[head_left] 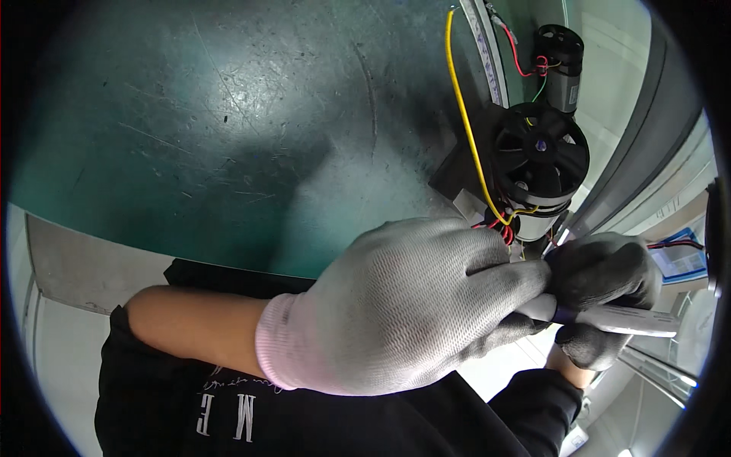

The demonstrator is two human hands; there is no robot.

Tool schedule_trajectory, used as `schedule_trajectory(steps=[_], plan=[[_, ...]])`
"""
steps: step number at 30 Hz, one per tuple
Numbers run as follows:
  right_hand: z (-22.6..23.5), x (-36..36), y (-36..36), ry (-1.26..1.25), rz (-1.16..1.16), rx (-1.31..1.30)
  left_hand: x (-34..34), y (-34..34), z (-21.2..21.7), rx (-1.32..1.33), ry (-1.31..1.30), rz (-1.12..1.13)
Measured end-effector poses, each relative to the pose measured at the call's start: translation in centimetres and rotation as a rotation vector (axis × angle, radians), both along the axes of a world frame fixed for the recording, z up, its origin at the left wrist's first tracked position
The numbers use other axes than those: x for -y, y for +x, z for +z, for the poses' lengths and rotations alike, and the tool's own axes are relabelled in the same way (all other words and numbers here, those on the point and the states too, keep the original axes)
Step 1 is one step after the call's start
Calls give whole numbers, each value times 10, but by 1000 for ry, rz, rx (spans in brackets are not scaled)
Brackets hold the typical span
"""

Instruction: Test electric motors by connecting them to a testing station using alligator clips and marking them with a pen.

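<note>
Both my hands wear grey work gloves and meet at the lower right, past the table's edge. My left hand [415, 305] reaches across from the left, its fingers closed on the near end of a pale, marker-like pen [640, 320]. My right hand [609, 278] grips the same pen further along, the barrel's far end sticking out to the right. A dark purplish band shows on it between the two hands. Just beyond my left fingers stands a motor with a black fan [541, 148], with red wires gathered at its base and a long yellow wire [466, 107] running from it.
A scratched green table mat [190, 152] fills the upper left. Behind the fan stands a second cylindrical motor [562, 68] with red and green wires. A blue-edged tray [681, 255] lies at the far right, next to a dark curved frame [643, 145].
</note>
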State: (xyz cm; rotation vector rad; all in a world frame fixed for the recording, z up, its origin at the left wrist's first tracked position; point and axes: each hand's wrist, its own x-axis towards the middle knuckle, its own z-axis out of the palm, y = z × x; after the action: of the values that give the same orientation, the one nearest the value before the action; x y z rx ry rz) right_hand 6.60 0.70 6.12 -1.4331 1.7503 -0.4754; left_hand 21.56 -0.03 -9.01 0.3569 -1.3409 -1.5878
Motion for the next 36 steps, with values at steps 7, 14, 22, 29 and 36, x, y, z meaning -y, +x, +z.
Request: schedule_trajectory(steps=[7, 14, 22, 29, 36], plan=[[8, -119, -24, -349, -247, 74, -32, -21, 35, 120, -278, -92], [-35, -296, -111, -634, -792, -286, -58, -44, 62, 329, -585, -524], [-60, -315, -105, -346, -170, -129, -22, -161, 102, 787, -1209, -206], [-86, -334, -139, -674, -370, -262, -41, -219, 107, 1045, -1429, -321], [-158, -308, -106, -873, -626, -265, -50, -205, 107, 881, -1435, -175]])
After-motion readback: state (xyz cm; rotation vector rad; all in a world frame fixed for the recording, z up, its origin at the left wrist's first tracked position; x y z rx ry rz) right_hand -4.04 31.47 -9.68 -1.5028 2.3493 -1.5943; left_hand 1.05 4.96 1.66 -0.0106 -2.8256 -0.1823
